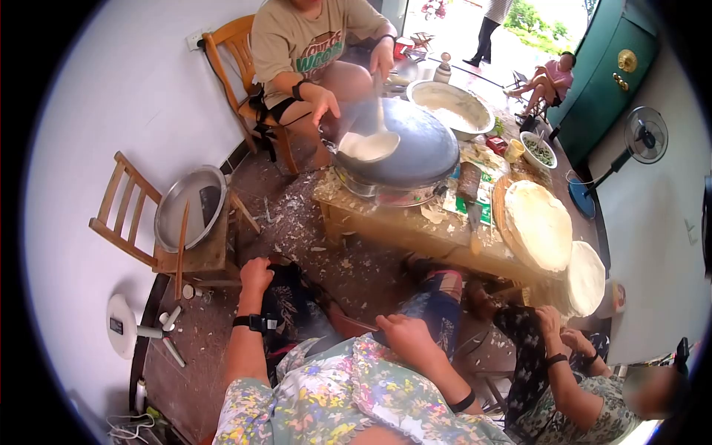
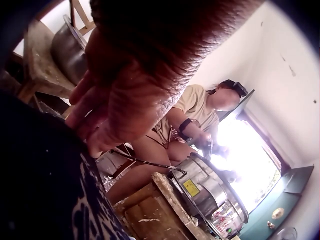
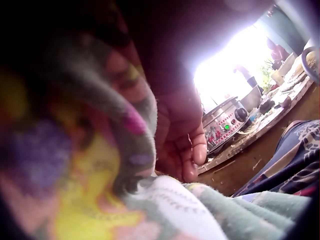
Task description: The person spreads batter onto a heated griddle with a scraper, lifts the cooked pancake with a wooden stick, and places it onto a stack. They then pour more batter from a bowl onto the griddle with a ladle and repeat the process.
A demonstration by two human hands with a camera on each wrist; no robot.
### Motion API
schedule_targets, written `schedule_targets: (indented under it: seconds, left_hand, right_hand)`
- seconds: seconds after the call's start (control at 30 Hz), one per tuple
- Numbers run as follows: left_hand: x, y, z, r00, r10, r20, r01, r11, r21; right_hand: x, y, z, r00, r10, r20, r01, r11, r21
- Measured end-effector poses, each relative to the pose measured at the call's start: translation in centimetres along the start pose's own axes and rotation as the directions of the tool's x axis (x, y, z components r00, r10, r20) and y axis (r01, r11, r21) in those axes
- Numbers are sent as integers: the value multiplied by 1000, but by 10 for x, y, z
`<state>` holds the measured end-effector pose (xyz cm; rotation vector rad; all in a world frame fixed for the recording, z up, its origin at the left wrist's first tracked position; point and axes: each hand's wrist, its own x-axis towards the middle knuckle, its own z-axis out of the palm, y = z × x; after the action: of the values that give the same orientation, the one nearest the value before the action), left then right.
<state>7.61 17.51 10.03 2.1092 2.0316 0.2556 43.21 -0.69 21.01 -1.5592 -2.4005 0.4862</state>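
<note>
My left hand (image 1: 256,275) rests on the dark patterned trousers over my left knee; in the left wrist view its loosely curled fingers (image 2: 90,112) lie by the dark cloth. Over my lap, my right hand (image 1: 406,335) hangs loosely curled beside the flowered top (image 1: 356,386), seen close up in the right wrist view with the hand (image 3: 177,135) against it. Neither hand shows a held object. Ahead, a round griddle (image 1: 415,141) sits on the low wooden table (image 1: 356,217). Across it, a person in a tan shirt holds a ladle (image 1: 378,144) over its left side.
Flatbreads (image 1: 538,222) are stacked at the table's right end, near a rolling tool (image 1: 469,182). Behind stand a large batter bowl (image 1: 475,127) and a bowl of greens (image 1: 547,159). A metal basin (image 1: 169,211) is on the left chair. Another person sits close at my right.
</note>
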Motion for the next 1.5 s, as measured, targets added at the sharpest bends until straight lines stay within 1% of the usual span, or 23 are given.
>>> schedule_targets:
  seconds: [0.1, 0.3, 0.4, 0.6, 0.7, 0.8, 0.93, 1.1, 1.2, 1.3, 1.33, 1.37, 1.4, 1.43, 1.5]
  left_hand:
    - [0, -1, 3, 1000, -17, 10, 17, 999, 30]
    - [-1, -5, 12, 999, -26, -26, 27, 999, 20]
    - [-2, -3, 8, 1000, 2, -24, -1, 999, 50]
    - [-2, -3, 8, 1000, -17, -12, 17, 999, 42]
    - [-2, -5, 12, 998, -8, -55, 10, 999, 34]
    - [-1, -7, 16, 997, -17, -76, 16, 1000, -13]
    - [0, -6, 16, 996, 9, -92, -7, 1000, 22]
    - [-1, -2, 13, 997, -4, -72, 7, 999, 49]
    - [-2, 0, 13, 995, 10, -95, -4, 998, 64]
    - [2, -11, -1, 984, 18, -179, -31, 997, -71]
    - [6, -21, -14, 948, -31, -317, 23, 999, -28]
    - [8, -36, -29, 891, -69, -449, 81, 997, 9]
    - [7, -55, -50, 868, -92, -488, 181, 974, 138]
    - [11, -76, -66, 838, -111, -535, 284, 925, 253]
    - [8, -130, -65, 723, -49, -689, 398, 844, 358]
  right_hand:
    - [2, -3, 0, 1000, 8, 22, -8, 1000, -12]
    - [3, -7, -5, 998, 4, 56, -3, 1000, -7]
    - [4, -8, -7, 997, 6, 76, -5, 1000, -13]
    - [3, -9, -5, 999, 9, 44, -8, 1000, -3]
    - [4, -8, -2, 999, 21, 36, -20, 1000, -14]
    - [2, -6, -1, 999, 17, 30, -16, 1000, -9]
    - [3, -3, 1, 998, 19, 56, -20, 1000, 11]
    - [5, -6, -5, 997, 10, 78, -12, 1000, 23]
    - [5, -6, -3, 997, 27, 78, -28, 1000, 5]
    - [4, -6, -5, 997, 24, 72, -23, 1000, -17]
    - [4, -6, -7, 997, 26, 66, -24, 999, -22]
    - [3, -7, -9, 998, 29, 61, -28, 999, -25]
    - [4, -7, -9, 998, 33, 50, -31, 999, -32]
    - [5, -5, -8, 999, 34, 37, -33, 999, -33]
    - [2, -1, 0, 999, 32, 9, -31, 999, -36]
